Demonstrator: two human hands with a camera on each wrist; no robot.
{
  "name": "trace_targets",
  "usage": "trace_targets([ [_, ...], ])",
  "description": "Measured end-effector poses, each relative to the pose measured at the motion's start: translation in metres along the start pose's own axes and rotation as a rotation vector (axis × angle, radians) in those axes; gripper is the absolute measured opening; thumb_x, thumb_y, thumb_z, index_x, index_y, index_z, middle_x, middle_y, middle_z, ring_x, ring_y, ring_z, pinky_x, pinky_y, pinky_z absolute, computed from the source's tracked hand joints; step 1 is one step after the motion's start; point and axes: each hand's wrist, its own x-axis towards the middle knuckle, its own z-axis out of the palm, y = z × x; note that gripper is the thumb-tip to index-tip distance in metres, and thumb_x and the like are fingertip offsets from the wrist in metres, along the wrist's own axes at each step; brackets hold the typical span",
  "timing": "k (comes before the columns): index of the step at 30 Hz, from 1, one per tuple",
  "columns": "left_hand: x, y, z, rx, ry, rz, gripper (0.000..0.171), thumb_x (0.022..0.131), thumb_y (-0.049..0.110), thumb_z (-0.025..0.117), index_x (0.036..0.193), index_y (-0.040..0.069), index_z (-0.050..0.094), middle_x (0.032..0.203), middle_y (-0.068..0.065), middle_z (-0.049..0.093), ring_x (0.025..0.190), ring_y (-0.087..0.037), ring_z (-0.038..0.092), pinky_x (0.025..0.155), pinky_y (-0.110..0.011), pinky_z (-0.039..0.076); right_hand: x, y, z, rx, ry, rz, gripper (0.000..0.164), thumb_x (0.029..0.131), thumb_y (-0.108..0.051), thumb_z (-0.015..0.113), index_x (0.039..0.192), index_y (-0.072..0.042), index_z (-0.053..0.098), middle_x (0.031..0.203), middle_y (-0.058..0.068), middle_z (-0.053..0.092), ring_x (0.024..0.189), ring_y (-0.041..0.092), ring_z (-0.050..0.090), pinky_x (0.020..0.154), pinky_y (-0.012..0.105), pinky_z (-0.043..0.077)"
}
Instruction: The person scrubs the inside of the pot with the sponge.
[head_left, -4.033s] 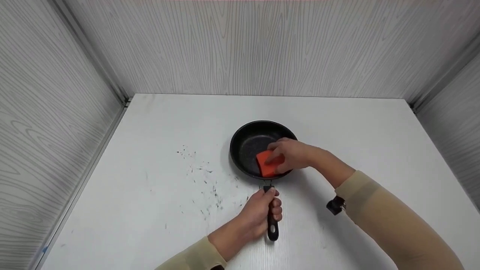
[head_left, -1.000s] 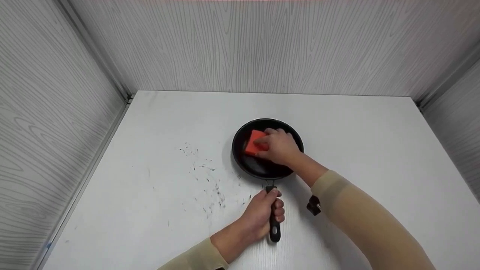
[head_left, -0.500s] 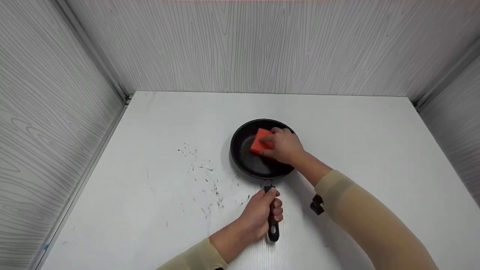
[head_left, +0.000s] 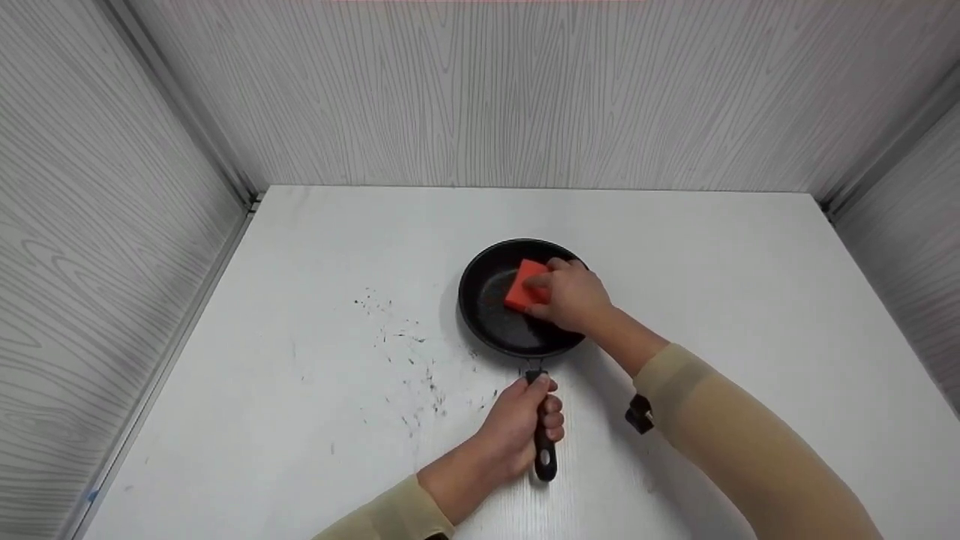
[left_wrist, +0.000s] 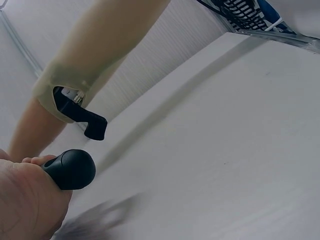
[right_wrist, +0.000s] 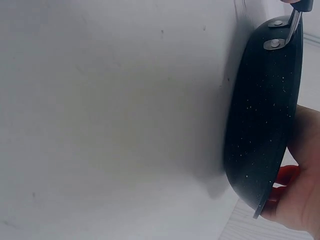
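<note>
A black frying pan (head_left: 487, 319) stands on the white table in the head view, its handle pointing toward me. My left hand (head_left: 514, 431) grips that handle, thumb on top and fingers wrapped round it. Inside the pan, my right hand (head_left: 576, 298) holds an orange-red sponge (head_left: 520, 289) against the right-middle of the bottom. In the left wrist view, the handle's rounded end (left_wrist: 77, 170) sticks out past my left palm (left_wrist: 30, 200). The right wrist view shows the pan's speckled outer wall (right_wrist: 260, 115), with my right hand (right_wrist: 305, 185) reaching over the rim; the sponge's underside is hidden.
Dark flecks and scratches (head_left: 420, 375) mark the white table (head_left: 300, 262) left of the pan. Grey wood-grain panels (head_left: 450, 97) rise at the back and both sides. A black camera mount (head_left: 639, 414) juts from my right cuff.
Since four seconds ago, my right hand has moved the sponge from the pan's near right side to nearer its middle, lately shifting slightly right. The left hand keeps its grip.
</note>
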Motion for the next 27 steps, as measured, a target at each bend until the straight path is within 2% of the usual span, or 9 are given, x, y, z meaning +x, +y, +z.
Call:
trace_targets([
  [7,0.001,-0.001,-0.001,-0.011,-0.004,0.001,0.015,0.115,0.018,0.045,0.106,0.006,0.048,0.074,0.0,0.042,0.061,-0.009,0.034,0.054,-0.021,0.031,-0.004,0.002,0.003,0.002,-0.003,0.002,0.045,0.096,-0.043,0.08,0.136,-0.024,0.073,0.144,0.021,0.057,0.127,0.043,0.055,0.103,0.055,0.052],
  [18,0.001,-0.001,0.0,-0.026,-0.004,-0.008,0.016,0.116,0.018,0.044,0.106,0.006,0.049,0.075,0.0,0.042,0.061,-0.009,0.034,0.054,-0.021,0.031,-0.011,0.002,0.003,0.002,-0.03,0.007,0.047,0.096,-0.044,0.08,0.137,-0.024,0.072,0.147,0.023,0.055,0.129,0.044,0.054,0.104,0.055,0.052],
  [27,0.0,0.003,0.001,-0.007,-0.012,-0.015,0.015,0.116,0.018,0.044,0.109,0.006,0.048,0.076,0.0,0.043,0.062,-0.01,0.036,0.055,-0.022,0.032,-0.014,0.005,0.001,0.016,-0.043,-0.004,0.057,0.092,-0.049,0.082,0.141,-0.025,0.07,0.15,0.024,0.053,0.131,0.043,0.053,0.106,0.054,0.05],
])
